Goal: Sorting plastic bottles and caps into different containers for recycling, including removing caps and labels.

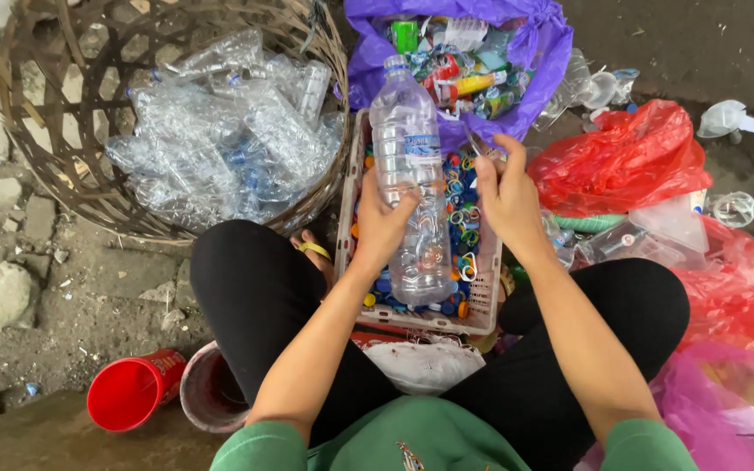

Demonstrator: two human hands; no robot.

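Note:
My left hand (pixel 383 228) grips a large clear plastic bottle (pixel 409 157) around its middle, holding it over a small white crate (pixel 482 318). The bottle still has a blue cap and part of a label. My right hand (pixel 506 194) is just right of the bottle, fingers closed around a small metal blade or tool (pixel 479 144) that points toward the bottle's label. The crate holds several coloured caps and rings (pixel 462 218).
A woven basket (pixel 37 148) full of crushed clear bottles sits at upper left. A purple bag (pixel 538 61) of labels and scraps lies behind the crate. Red bags (pixel 626 161) and loose plastic are at right. A red cup (pixel 128 392) and a bowl lie lower left.

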